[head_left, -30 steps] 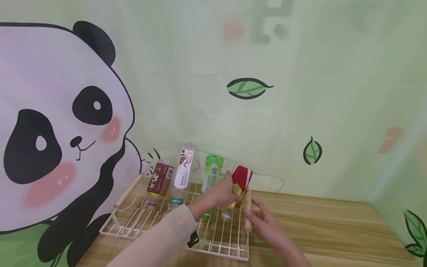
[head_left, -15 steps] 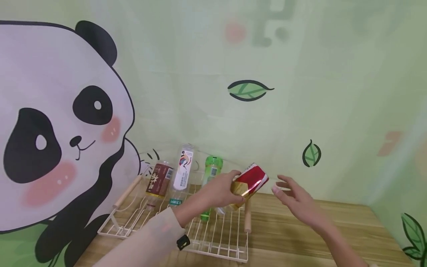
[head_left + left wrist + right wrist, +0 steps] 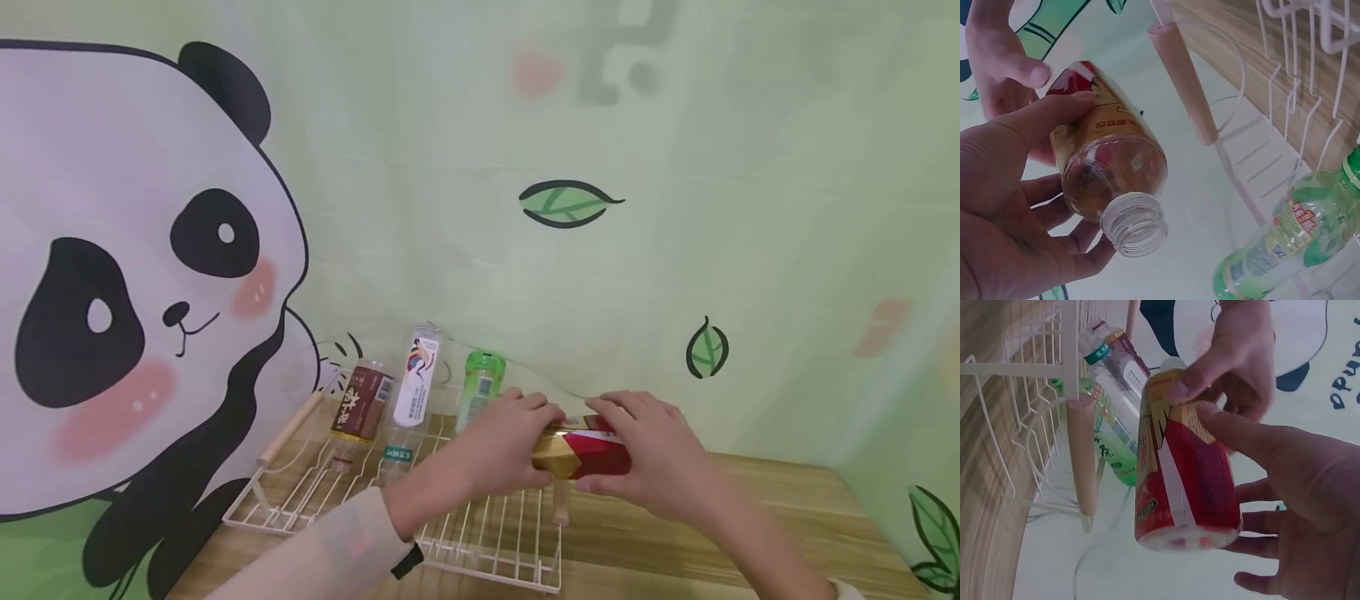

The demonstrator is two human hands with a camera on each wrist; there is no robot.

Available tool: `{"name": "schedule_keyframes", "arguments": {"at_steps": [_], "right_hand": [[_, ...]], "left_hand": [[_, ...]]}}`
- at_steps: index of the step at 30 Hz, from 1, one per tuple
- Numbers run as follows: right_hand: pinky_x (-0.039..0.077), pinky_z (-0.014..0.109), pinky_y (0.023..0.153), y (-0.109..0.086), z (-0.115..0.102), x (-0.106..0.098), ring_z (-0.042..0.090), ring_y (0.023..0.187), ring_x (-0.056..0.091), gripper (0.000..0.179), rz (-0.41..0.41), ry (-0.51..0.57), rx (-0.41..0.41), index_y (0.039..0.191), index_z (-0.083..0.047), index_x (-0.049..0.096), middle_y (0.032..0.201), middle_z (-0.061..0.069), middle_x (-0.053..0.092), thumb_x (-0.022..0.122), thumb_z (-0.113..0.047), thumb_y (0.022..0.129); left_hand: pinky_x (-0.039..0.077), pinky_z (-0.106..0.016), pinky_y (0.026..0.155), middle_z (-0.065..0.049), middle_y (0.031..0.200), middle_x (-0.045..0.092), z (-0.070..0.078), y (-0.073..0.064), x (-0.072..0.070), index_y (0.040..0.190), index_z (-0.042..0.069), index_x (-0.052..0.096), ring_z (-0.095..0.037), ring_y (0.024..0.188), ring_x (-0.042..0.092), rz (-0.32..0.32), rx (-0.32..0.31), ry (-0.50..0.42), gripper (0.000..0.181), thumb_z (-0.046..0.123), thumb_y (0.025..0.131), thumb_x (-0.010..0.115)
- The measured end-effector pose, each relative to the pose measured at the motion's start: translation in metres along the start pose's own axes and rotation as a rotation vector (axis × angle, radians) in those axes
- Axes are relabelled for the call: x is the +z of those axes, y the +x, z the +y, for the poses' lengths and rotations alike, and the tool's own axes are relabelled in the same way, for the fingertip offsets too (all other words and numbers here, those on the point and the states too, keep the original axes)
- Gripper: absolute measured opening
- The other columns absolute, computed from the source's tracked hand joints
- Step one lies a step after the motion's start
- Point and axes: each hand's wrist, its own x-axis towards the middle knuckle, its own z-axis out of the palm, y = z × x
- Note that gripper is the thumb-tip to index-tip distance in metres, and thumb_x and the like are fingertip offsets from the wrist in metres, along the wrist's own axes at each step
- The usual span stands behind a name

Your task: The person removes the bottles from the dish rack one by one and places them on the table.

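Sleeve cloth, pale and smooth, covers our left forearm, with a dark strap showing below the cuff. Beyond it, we hold a red-and-gold bottle on its side, above the right end of a wire rack, its wrap glossy and its body rounded.

Both our hands are on it. The left hand grips the gold end, its back turned up towards us; the right hand meets the red end from the opposite side, fingers over the top and thumb underneath. Our left wrist view shows what the head view hides: a clear plastic shoulder and screw-threaded neck, with our left fingers bent behind the wrap. Our right wrist view adds the pale, rounded base and both thumbs lying close together on the label.

Below and past our hands sits the rack, white wire with smooth wooden handles. Three plastic bottles lean in it, base ends up: a ribbed-looking green bottle, a tall clear white-labelled bottle and a brown-labelled bottle. Wood-grained desk carries the rack. Farthest off hangs a light green backdrop printed with a panda and leaves; only our right wrist view catches its dark lettering.
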Motion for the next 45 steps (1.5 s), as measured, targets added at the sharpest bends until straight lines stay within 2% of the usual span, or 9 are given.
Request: {"name": "schedule_keyframes", "arguments": {"at_steps": [5,8,19,27,32,34,37,41,45], "right_hand": [[0.054,0.055,0.098,-0.001,-0.009,0.007,0.027,0.120,0.061,0.078,0.019,-0.085,-0.132,0.133,-0.009,0.068,0.129,0.004,0.069,0.097,-0.049,0.073],[0.057,0.049,0.094,-0.002,-0.012,0.010,0.025,0.117,0.062,0.076,0.037,-0.082,-0.159,0.131,-0.008,0.068,0.126,0.004,0.069,0.099,-0.045,0.072],[0.057,0.042,0.089,-0.003,-0.012,0.020,0.021,0.110,0.062,0.070,0.127,-0.050,-0.148,0.123,-0.009,0.069,0.117,0.000,0.070,0.101,-0.040,0.069],[0.058,0.043,0.091,-0.006,-0.006,0.024,0.020,0.110,0.061,0.072,0.157,-0.023,-0.148,0.123,-0.008,0.069,0.117,0.000,0.067,0.102,-0.038,0.067],[0.059,0.040,0.087,-0.008,-0.003,0.021,0.019,0.106,0.060,0.072,0.170,-0.041,-0.183,0.122,-0.006,0.068,0.115,0.001,0.065,0.102,-0.036,0.066],[0.059,0.040,0.085,-0.008,-0.001,0.019,0.019,0.105,0.059,0.073,0.181,-0.042,-0.187,0.123,-0.005,0.068,0.115,0.002,0.064,0.102,-0.035,0.066],[0.059,0.039,0.084,-0.010,0.003,0.015,0.020,0.105,0.057,0.072,0.191,-0.036,-0.190,0.124,-0.006,0.069,0.115,0.003,0.062,0.102,-0.031,0.065],[0.060,0.041,0.082,-0.015,0.011,0.011,0.022,0.106,0.056,0.074,0.206,-0.031,-0.189,0.128,-0.005,0.067,0.117,0.006,0.060,0.101,-0.025,0.065],[0.062,0.043,0.080,-0.022,0.023,0.006,0.025,0.108,0.056,0.080,0.233,-0.023,-0.149,0.132,-0.006,0.064,0.121,0.008,0.058,0.102,-0.021,0.064]], "left_hand": [[0.051,-0.026,0.090,0.003,0.130,0.069,0.008,-0.005,-0.004,0.136,0.016,0.068,-0.015,0.104,0.056,0.005,0.027,0.019,0.068,0.039,0.079,0.095],[0.050,-0.026,0.092,0.002,0.130,0.070,0.011,-0.008,-0.005,0.136,0.015,0.067,-0.015,0.106,0.057,0.020,0.046,0.038,0.069,0.040,0.078,0.096],[0.048,-0.025,0.089,0.003,0.127,0.070,0.014,-0.013,-0.003,0.135,0.015,0.066,-0.015,0.104,0.055,0.100,0.085,0.091,0.068,0.041,0.079,0.095],[0.050,-0.026,0.089,0.004,0.125,0.069,0.015,-0.012,0.004,0.137,0.016,0.065,-0.014,0.105,0.056,0.161,0.126,0.118,0.068,0.041,0.081,0.093],[0.054,-0.028,0.095,0.004,0.129,0.068,0.016,-0.010,0.008,0.141,0.015,0.063,-0.014,0.111,0.058,0.201,0.158,0.174,0.072,0.046,0.082,0.091],[0.055,-0.032,0.100,0.003,0.132,0.068,0.016,-0.008,0.007,0.142,0.014,0.062,-0.015,0.116,0.058,0.195,0.162,0.191,0.074,0.049,0.083,0.089],[0.052,-0.036,0.107,0.002,0.140,0.064,0.014,-0.005,0.001,0.145,0.013,0.059,-0.017,0.126,0.057,0.145,0.176,0.139,0.075,0.051,0.086,0.086],[0.044,-0.038,0.118,-0.002,0.155,0.053,0.004,-0.008,-0.011,0.156,0.010,0.048,-0.020,0.143,0.048,0.058,0.177,-0.007,0.088,0.055,0.089,0.083],[0.039,-0.041,0.121,-0.002,0.164,0.042,-0.009,-0.015,-0.023,0.164,0.014,0.036,-0.024,0.150,0.041,0.074,0.081,-0.111,0.102,0.060,0.087,0.083]]}}
